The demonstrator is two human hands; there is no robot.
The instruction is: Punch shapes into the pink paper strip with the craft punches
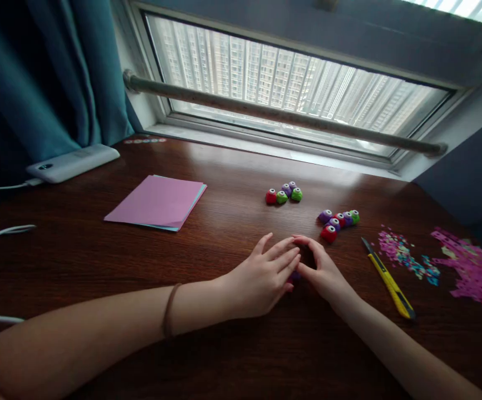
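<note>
We cup our left hand (266,278) and right hand (322,266) together over something hidden; punches (337,221) lie just beyond.

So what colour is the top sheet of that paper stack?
Pink top sheet, over a light blue one; seen in the head view.

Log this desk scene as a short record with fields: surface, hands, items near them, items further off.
surface: dark wooden table under a window
left hand: flat on the table, fingertips meeting the right hand
right hand: cupped against the left; something small and purple between them, mostly hidden
nearest: cluster of small punches, second punch cluster
right side: yellow utility knife, paper scraps
left side: paper sheets, white device with cable
</note>
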